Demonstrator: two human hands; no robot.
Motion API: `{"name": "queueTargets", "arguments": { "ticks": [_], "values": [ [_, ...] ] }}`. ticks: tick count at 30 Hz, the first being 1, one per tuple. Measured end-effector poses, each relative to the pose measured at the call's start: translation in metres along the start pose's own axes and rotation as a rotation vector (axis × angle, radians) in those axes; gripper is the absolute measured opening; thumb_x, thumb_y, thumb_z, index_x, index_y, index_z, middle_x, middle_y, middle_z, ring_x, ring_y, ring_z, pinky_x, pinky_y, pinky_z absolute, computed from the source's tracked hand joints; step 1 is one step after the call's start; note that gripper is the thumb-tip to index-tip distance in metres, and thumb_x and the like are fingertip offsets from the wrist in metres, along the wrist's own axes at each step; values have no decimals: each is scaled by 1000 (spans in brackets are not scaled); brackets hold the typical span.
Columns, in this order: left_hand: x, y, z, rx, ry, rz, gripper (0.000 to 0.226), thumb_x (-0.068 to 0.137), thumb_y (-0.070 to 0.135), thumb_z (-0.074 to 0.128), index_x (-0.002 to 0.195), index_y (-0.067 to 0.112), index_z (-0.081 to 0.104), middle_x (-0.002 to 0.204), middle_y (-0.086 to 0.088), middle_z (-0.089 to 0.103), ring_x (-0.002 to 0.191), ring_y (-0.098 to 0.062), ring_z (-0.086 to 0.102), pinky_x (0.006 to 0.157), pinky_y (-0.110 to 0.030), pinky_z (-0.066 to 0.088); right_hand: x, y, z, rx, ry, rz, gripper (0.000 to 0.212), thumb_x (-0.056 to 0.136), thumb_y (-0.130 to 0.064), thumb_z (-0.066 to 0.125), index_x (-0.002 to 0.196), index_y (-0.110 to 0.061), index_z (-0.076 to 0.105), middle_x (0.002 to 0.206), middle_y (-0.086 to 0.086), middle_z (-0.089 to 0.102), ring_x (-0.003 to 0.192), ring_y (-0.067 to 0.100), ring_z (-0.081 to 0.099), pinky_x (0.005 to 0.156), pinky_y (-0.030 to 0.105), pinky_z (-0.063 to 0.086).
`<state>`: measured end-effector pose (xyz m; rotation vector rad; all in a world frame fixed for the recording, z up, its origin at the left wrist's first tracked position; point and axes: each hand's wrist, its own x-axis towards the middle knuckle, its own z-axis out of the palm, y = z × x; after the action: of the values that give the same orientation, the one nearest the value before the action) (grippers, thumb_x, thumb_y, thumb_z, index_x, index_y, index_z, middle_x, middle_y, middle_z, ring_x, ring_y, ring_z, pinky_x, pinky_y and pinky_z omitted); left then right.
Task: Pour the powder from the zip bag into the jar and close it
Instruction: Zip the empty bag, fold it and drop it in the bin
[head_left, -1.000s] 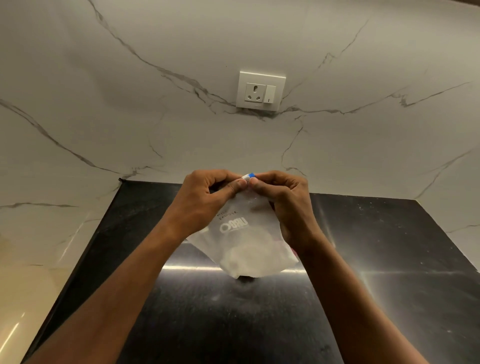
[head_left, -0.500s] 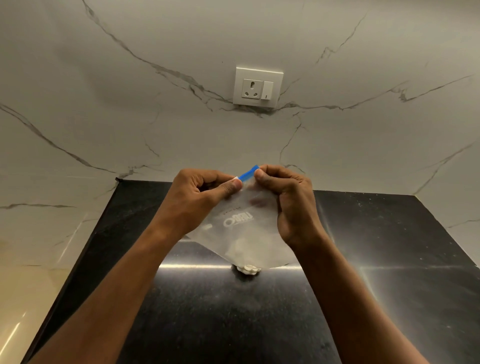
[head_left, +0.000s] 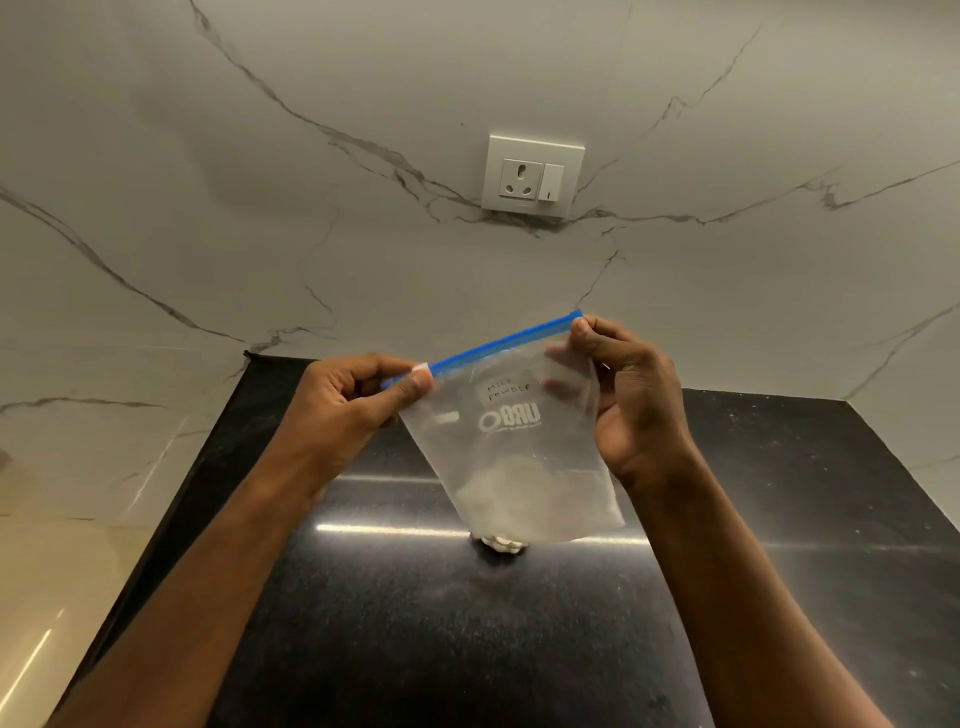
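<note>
Clear plastic zip bag (head_left: 514, 441) hangs between my hands above the black counter (head_left: 779, 597). Left hand (head_left: 348, 410) pinches one end of the blue zip strip (head_left: 506, 344), right hand (head_left: 631, 400) pinches the other; whether the strip is sealed I can't tell. Powder sits low in the bag. A jar (head_left: 503, 544) seems to peek out under it, mostly hidden. Judging by that, pouring and closing both remain.

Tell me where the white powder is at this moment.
In the head view, the white powder sits at the bottom of the clear plastic zip bag, held above the black counter.
</note>
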<state>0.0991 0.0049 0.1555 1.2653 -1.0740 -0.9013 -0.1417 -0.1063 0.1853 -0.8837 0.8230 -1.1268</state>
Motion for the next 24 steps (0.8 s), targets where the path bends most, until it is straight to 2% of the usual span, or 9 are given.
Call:
{"name": "queueTargets", "arguments": {
  "ticks": [3,6,8,10,14,17,20,22,24],
  "values": [
    [-10,-8,15,-208,-96,-167,50,82,40,87,126,22,72,118,-7,80,106,-25,79,84,-37,66,2,2,0,100,5,97,17,95,-16,71,108,-6,76,94,14,77,85,29,76,70,43,66],
    [-22,-19,37,-202,-117,-272,32,82,41,80,111,26,80,113,-6,81,107,-30,78,86,-48,66,3,9,-1,154,-35,156,37,100,-24,66,131,-3,64,114,20,74,99,38,76,78,53,65],
    [-23,-22,44,-291,-36,-295,25,82,37,76,104,26,82,110,-8,82,105,-31,78,78,-44,67,2,16,-8,25,-117,120,52,98,-30,70,139,-2,57,127,21,72,114,40,73,88,55,62],
    [-21,-22,44,-357,-5,-287,22,86,32,73,106,26,82,111,-9,82,103,-29,79,72,-41,67,-5,26,-19,-199,-269,124,61,89,-28,80,142,-14,56,131,14,73,120,35,71,94,52,61],
    [-20,-27,33,-343,-80,-296,30,94,32,68,124,32,70,119,-4,80,106,-26,79,74,-39,67,-20,47,-37,-418,-379,167,46,94,-11,75,136,-19,61,124,8,76,110,30,75,82,39,65],
    [-23,-32,21,-433,-122,-372,29,90,28,69,116,36,77,119,-7,80,95,-26,81,65,-36,67,-25,49,-44,-282,-311,149,36,90,-6,73,125,-16,73,122,14,77,107,31,76,83,39,65],
    [-23,-42,17,-538,-160,-440,28,85,15,67,107,18,83,105,-18,81,67,-16,76,50,-22,62,-28,47,-48,-130,-273,200,28,94,-2,63,111,-15,80,114,15,79,83,23,79,61,27,63],
    [-23,-45,17,-794,-165,-511,38,86,6,59,120,7,75,102,-23,81,59,-12,74,49,-19,61,-28,54,-48,39,-142,320,31,103,0,51,112,-10,79,102,16,81,63,17,76,48,22,60],
    [-27,-50,13,-916,-236,-495,50,84,6,61,133,11,71,119,-23,77,70,-14,77,56,-24,63,-31,65,-46,206,10,431,26,108,-5,45,116,-5,70,95,19,81,60,16,78,47,24,61]
  ]
}}
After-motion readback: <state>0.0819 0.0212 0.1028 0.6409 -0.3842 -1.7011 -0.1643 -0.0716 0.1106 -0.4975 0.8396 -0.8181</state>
